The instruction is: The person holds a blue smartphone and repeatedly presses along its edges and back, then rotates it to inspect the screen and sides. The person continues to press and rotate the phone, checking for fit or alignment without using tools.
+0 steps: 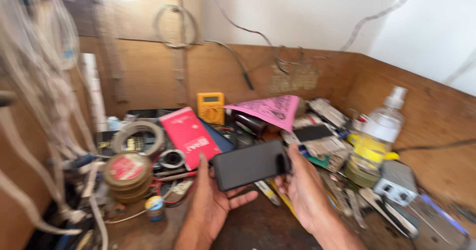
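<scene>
Both my hands hold a black smartphone [249, 164] flat above a cluttered wooden workbench, screen side up and dark. My left hand [212, 200] cups it from below at its left end, palm up, thumb beside the edge. My right hand [301, 186] grips its right end, with the thumb over the top edge. The phone hangs a little above the bench, in front of a red booklet [189, 134] and a pink paper sheet [272, 109].
A yellow multimeter [210, 107] stands at the back wall. Tape rolls [139, 137] and a round tin [127, 174] lie at left near hanging cables [39, 106]. A clear spray bottle [378, 137], a small grey box [396, 181] and scattered phone parts crowd the right.
</scene>
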